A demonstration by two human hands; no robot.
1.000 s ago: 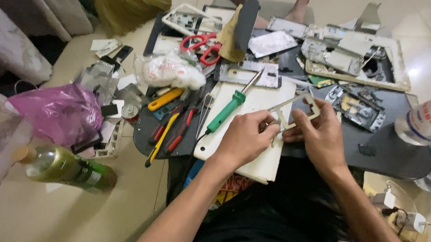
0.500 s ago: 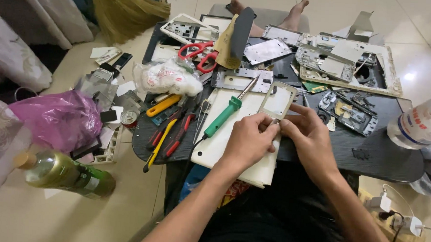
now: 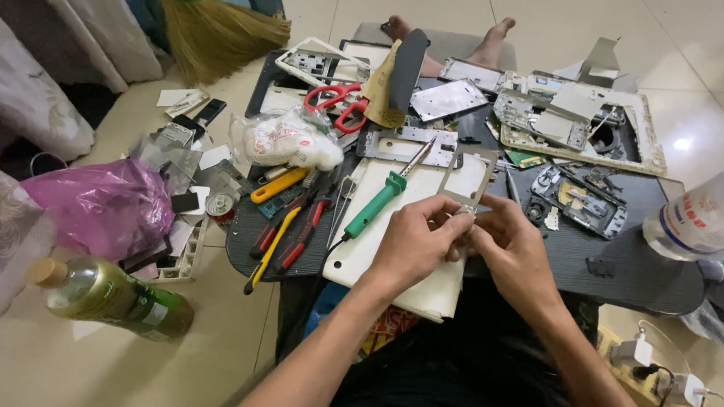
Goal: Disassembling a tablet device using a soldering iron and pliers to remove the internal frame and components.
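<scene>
1. A thin metal frame point(image 3: 466, 177) is pinched upright between the left hand point(image 3: 413, 245) and the right hand point(image 3: 513, 252), apparently for close inspection, above the black board's point(image 3: 611, 267) near edge.
2. A green-handled tool point(image 3: 376, 204) is left within reach on a white panel point(image 3: 392, 254).
3. Red scissors point(image 3: 338, 105) are parked toward the far edge.

Both hands pinch a thin frame point(image 3: 466, 177) of dull grey metal over a smooth white plastic slab point(image 3: 376, 253). At ten o'clock from it lies an iron point(image 3: 384, 198) with a glossy green plastic grip and bright metal shaft, and beyond, red plastic-handled scissors point(image 3: 339, 102) and a straw broom point(image 3: 223, 33). The table point(image 3: 620, 268) is matt black with a fine grain; at nine o'clock sit a crinkly pink plastic bag point(image 3: 105, 208) and a shiny green bottle point(image 3: 110, 297).
</scene>
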